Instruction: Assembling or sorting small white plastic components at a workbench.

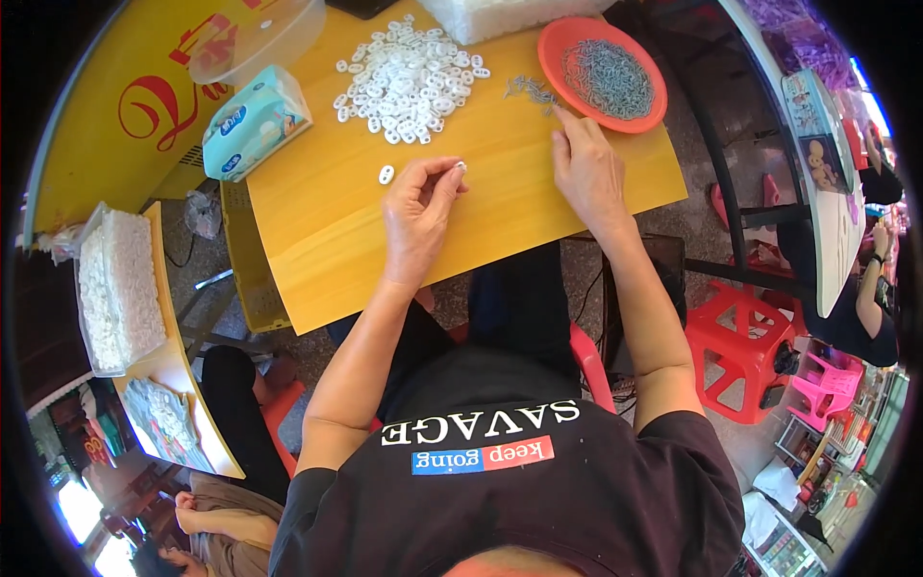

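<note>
My left hand [420, 210] is closed above the wooden table [365, 260], with a small white plastic piece [461, 166] pinched at the fingertips, mostly hidden. Beside that hand lies a single white oval piece [386, 175] with two holes. A heap of similar white pieces [409, 82] covers the far middle of the table. My right hand [589, 173] reaches to a few loose grey screws [534, 90], index finger stretched to them and thumb apart. Right by it, a red plate [548, 48] holds many small grey screws [608, 82].
A tissue pack [258, 125] stands at the table's left edge, near a clear plastic tub [264, 43]. A clear container of white pieces [120, 288] sits on a side table. Red stools [735, 351] stand at right. Other people sit at lower left and far right.
</note>
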{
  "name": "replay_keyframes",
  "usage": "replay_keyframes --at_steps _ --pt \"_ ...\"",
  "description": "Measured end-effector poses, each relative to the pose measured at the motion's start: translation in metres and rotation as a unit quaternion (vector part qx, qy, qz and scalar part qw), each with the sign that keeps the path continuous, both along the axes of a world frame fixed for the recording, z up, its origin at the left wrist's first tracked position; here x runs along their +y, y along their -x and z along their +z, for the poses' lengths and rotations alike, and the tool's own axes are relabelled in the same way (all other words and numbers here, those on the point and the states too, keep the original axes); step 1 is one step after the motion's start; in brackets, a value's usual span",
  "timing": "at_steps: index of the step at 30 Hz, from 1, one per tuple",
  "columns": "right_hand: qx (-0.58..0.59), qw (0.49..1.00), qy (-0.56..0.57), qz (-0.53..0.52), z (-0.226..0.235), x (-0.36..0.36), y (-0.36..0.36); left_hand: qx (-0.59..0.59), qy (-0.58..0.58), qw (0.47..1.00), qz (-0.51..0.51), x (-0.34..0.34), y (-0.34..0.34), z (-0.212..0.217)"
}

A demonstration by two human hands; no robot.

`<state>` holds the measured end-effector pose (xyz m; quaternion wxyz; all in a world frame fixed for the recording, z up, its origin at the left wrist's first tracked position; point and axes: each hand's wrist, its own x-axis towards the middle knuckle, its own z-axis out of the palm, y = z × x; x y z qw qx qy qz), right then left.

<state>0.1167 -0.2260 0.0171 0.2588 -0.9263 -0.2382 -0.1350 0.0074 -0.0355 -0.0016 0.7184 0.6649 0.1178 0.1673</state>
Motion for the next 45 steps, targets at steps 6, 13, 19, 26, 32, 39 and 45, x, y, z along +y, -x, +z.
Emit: replay_keyframes --at_steps 6,13,19,26,32,39,45 --pt "0.001 0.999 0.044 -0.010 0.002 0.006 -0.005 -0.002 0.007 1.000 -0.005 0.000 0.001 0.001" --pt "-0.093 0.990 0.008 0.107 0.003 0.025 0.014 -0.008 -0.002 1.000 -0.010 0.000 0.001 0.003" --pt "-0.070 0.992 -0.017 0.104 0.005 0.007 0.024 -0.008 0.015 1.000 -0.011 0.000 0.001 0.002" --pt "0.070 0.994 0.079 -0.021 0.023 -0.050 0.021 -0.014 0.020 1.000 -0.008 0.000 0.000 0.003" --pt "0.055 0.996 0.073 0.009 0.022 -0.055 0.018 -0.010 0.020 1.000 -0.008 0.001 0.000 0.003" --pt "0.046 0.986 0.158 0.029 0.018 -0.047 0.011 -0.016 0.019 1.000 -0.008 0.002 0.001 0.002" --pt "0.025 0.996 0.079 0.033 0.013 -0.045 0.008 -0.016 0.020 1.000 -0.012 0.003 0.001 0.002"
